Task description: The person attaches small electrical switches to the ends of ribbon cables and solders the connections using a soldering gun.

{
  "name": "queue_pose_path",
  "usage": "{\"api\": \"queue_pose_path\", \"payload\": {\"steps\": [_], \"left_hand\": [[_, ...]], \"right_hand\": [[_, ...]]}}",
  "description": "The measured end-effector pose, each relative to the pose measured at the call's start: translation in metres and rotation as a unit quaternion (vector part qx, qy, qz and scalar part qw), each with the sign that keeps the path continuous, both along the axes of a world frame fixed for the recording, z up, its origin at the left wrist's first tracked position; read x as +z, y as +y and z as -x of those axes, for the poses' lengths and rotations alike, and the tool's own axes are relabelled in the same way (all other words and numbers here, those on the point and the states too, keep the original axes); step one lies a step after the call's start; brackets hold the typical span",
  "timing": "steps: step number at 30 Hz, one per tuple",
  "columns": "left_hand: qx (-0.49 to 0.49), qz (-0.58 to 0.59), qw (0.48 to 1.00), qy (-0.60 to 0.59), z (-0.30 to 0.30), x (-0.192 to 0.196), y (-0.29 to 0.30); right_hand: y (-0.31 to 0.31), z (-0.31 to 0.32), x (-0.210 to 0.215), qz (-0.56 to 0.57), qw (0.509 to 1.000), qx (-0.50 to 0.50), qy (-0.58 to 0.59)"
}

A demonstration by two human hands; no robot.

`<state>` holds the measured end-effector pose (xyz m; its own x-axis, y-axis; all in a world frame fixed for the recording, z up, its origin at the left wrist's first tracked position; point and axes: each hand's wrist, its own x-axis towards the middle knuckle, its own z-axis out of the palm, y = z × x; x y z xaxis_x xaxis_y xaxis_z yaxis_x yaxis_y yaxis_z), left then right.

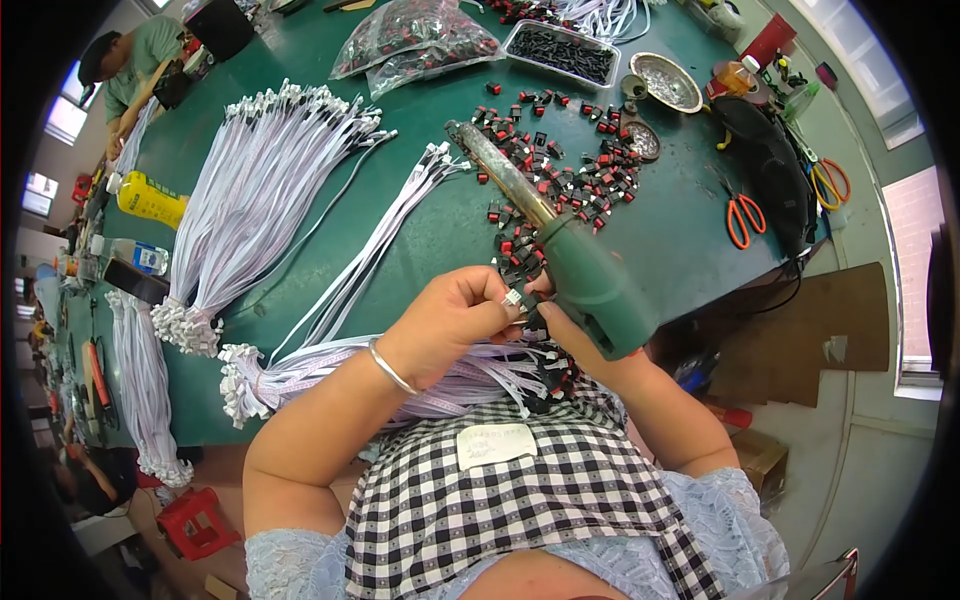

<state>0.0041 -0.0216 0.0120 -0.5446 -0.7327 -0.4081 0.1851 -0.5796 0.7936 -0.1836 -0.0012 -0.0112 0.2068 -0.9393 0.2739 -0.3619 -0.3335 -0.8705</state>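
Above the table edge, my left hand (465, 305) pinches a small white plug connector (513, 297) between thumb and fingers. Right against it, my right hand (572, 338) has its thumb and fingertips closed on a small black part (532, 300), too small to make out fully. A tool with a green handle (600, 285) and a long metal barrel (500, 175) covers part of my right hand; what supports it is hidden. Beneath my forearms and hands lies a bundle of white flat cables (310, 375) with white connectors. Many red-and-black switches (560, 165) are scattered just beyond.
Larger white cable bundles (265, 190) lie on the green table (400, 235) at left, near a yellow bottle (150, 198). A plastic tray of black parts (562, 55) and bagged switches (415, 45) stand far back. Orange-handled scissors (744, 220) lie right. Another person (140, 65) sits far left.
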Motion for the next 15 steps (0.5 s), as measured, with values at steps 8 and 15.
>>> {"api": "queue_pose_path", "payload": {"steps": [8, 15], "left_hand": [[0.059, 0.053, 0.997, -0.008, -0.001, -0.006, 0.002], [0.068, 0.061, 0.996, -0.025, 0.000, -0.006, -0.001]], "right_hand": [[0.023, 0.015, 0.032, -0.055, 0.997, -0.042, -0.033], [0.101, 0.070, -0.036, -0.101, 0.957, -0.075, -0.262]]}}
